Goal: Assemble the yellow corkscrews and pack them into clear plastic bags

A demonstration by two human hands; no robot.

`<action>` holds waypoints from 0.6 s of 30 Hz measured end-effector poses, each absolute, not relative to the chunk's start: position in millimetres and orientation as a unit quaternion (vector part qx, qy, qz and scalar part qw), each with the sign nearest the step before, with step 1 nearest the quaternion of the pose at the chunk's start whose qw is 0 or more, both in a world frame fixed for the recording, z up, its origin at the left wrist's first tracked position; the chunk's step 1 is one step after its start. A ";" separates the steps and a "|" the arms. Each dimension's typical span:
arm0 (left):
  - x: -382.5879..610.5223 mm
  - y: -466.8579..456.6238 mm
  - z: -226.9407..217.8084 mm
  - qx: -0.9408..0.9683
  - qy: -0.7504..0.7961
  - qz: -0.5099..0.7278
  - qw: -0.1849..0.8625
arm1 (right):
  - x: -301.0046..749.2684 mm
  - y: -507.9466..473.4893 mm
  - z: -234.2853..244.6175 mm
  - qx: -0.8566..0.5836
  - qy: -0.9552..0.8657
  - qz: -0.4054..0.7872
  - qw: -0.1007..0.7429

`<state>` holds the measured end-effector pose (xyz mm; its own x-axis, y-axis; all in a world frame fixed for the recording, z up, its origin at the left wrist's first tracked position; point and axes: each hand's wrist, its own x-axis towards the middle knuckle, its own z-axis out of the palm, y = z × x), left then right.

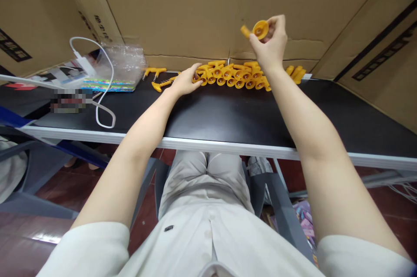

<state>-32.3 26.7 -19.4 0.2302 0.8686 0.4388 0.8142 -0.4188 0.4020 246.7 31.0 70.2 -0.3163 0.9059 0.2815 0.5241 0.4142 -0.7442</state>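
Note:
Raised above the table, my right hand (272, 44) is closed on a yellow corkscrew-like plastic piece (260, 30) with a round cup and a stubby bar sticking out to the left. My left hand (187, 80) rests on the table at the left end of a row of similar yellow cup-ended pieces (239, 83). Its thumb and forefinger close around the end piece, which they partly hide. Stacked in layers, the row's cups face me. Left of that hand lie yellow T-shaped handles (156, 71) with metal spirals.
Tall cardboard (195, 11) stands behind the black tabletop (221, 116). At the left are a clear plastic bag (125, 61), colourful flat packs (114, 85) and a white cable (112, 64). More yellow pieces (296, 73) lie beyond my right forearm. A metal edge (228, 146) runs along the table's front.

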 end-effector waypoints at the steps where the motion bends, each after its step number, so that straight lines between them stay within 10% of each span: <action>1: -32.6 27.4 -20.4 0.784 0.539 0.305 0.046 | 253.3 32.5 68.0 -0.473 -0.772 0.245 0.346; 9: -25.2 18.8 -14.5 0.780 0.566 0.264 0.040 | 295.0 60.6 25.6 -0.513 -0.758 0.009 0.403; 18: -22.6 11.3 -9.1 0.783 0.584 0.214 0.026 | 313.9 60.9 84.0 -0.650 -0.719 0.190 0.157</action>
